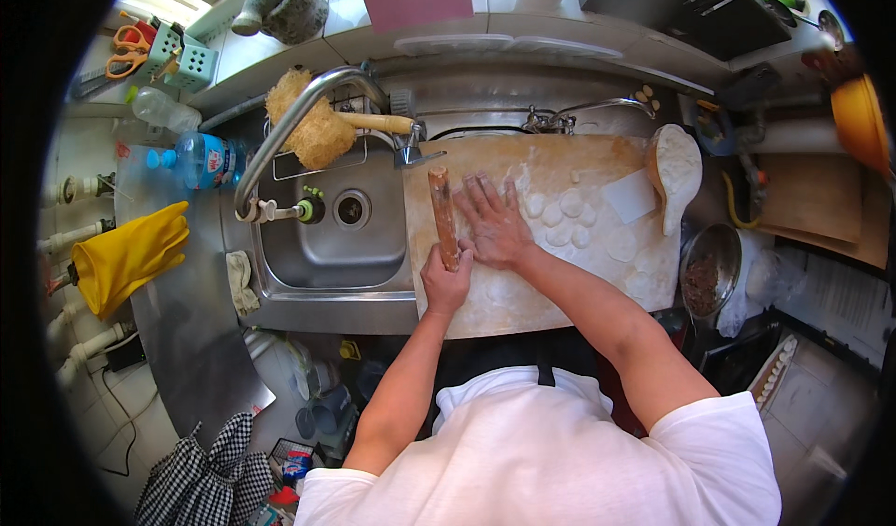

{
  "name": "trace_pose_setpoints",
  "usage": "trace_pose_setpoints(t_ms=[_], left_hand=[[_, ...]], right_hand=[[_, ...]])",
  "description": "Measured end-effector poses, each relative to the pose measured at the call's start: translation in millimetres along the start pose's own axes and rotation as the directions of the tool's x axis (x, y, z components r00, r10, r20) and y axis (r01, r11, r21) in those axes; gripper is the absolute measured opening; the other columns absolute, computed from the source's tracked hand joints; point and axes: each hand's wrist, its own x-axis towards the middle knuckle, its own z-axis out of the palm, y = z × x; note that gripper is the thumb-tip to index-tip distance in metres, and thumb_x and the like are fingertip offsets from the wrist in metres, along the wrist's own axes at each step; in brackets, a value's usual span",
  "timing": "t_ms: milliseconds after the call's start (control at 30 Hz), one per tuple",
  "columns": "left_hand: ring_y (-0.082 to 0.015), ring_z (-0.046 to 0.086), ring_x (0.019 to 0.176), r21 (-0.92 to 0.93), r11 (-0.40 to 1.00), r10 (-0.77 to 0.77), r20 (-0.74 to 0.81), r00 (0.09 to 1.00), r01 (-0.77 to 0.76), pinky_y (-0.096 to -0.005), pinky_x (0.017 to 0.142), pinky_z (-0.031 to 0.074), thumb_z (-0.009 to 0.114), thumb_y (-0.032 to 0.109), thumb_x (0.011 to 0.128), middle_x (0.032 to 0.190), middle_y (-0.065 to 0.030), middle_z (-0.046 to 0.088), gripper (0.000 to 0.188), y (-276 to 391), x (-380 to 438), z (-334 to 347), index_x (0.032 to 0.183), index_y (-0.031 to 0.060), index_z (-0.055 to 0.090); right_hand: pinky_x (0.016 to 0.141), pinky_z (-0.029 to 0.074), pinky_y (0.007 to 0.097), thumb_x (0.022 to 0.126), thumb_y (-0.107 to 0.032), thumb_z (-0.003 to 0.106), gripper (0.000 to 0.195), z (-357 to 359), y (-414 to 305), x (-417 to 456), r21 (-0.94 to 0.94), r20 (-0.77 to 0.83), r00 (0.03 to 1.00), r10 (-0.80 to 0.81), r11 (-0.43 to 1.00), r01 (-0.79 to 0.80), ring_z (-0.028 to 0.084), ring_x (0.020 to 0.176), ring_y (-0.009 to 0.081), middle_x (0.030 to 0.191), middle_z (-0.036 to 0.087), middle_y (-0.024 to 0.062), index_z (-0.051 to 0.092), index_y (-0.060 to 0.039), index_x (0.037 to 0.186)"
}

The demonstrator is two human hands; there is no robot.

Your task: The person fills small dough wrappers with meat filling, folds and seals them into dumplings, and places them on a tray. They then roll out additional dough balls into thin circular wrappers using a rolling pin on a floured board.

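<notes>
My left hand (446,279) grips the lower end of a wooden rolling pin (442,211), which points away from me over the left part of a floured wooden board (483,316). Just right of the pin, my right hand (493,225) lies palm down with its fingers spread; whatever is under the palm is hidden. Several small flattened dough pieces (572,204) lie to the right of that hand, with thinner round wrappers (621,244) nearer the board's right side. A white square sheet (628,197) and a scoop of flour (677,165) are at the right.
A steel sink (329,253) with a curved faucet (301,106) adjoins the board's left side. Beyond the right edge stands a metal bowl of filling (708,274). Yellow rubber gloves (129,256) hang at the far left. A small faucet (560,120) is behind the board.
</notes>
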Motion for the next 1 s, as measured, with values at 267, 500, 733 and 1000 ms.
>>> trace_pose_setpoints(t_ms=[267, 500, 733, 1000], left_hand=[[-0.0268, 0.07, 0.075, -0.009, 0.998, -0.061, 0.063, 0.996, 0.062, -0.0406, 0.071, 0.055, 0.079, 0.019, 0.092, 0.083, -0.0124, 0.07, 0.024, -11, 10, -4, 0.101, 0.0029, 0.064], [-0.0156, 0.066, 0.07, -0.041, 0.952, -0.296, 0.147, 0.944, 0.305, -0.0358, 0.065, 0.053, 0.079, 0.018, 0.093, 0.081, -0.0077, 0.069, 0.024, 0, -5, -15, 0.101, 0.0022, 0.062], [-0.0096, 0.065, 0.097, -0.36, 0.93, 0.045, 0.31, 0.95, 0.073, -0.0241, 0.075, 0.055, 0.078, 0.006, 0.093, 0.124, -0.0068, 0.066, 0.031, 60, -18, 19, 0.119, 0.0039, 0.061], [-0.0068, 0.058, 0.086, -0.33, 0.93, 0.025, 0.495, 0.868, 0.161, -0.024, 0.077, 0.049, 0.08, 0.005, 0.089, 0.099, 0.0038, 0.063, 0.032, 74, -11, 28, 0.117, 0.005, 0.064]], right_hand=[[0.13, 0.013, 0.0579, 0.102, -0.044, 0.054, 0.074, -3, 13, 2, 0.219, -0.105, 0.993, 0.055, 0.975, -0.031, 0.023, 0.16, 0.0384, 0.169, 0.031, 0.023, 0.035, -0.0038, 0.162], [0.127, 0.024, 0.0448, 0.109, -0.041, 0.044, 0.066, -17, 22, -24, 0.976, -0.128, 0.871, 0.474, 0.215, 0.027, 0.038, 0.153, 0.031, 0.162, 0.043, 0.0205, 0.036, 0.0001, 0.16], [0.121, 0.033, 0.0436, 0.108, -0.064, 0.03, 0.08, -24, 16, -47, 0.774, 0.262, 0.889, 0.377, -0.632, 0.04, 0.046, 0.145, 0.0284, 0.162, 0.042, 0.0157, 0.035, -0.0073, 0.164], [0.102, 0.049, 0.0362, 0.109, -0.066, 0.032, 0.078, -34, 5, -65, 0.771, 0.277, 0.893, 0.354, -0.636, 0.013, 0.059, 0.122, 0.0229, 0.143, 0.055, 0.0131, 0.042, -0.0037, 0.155]])
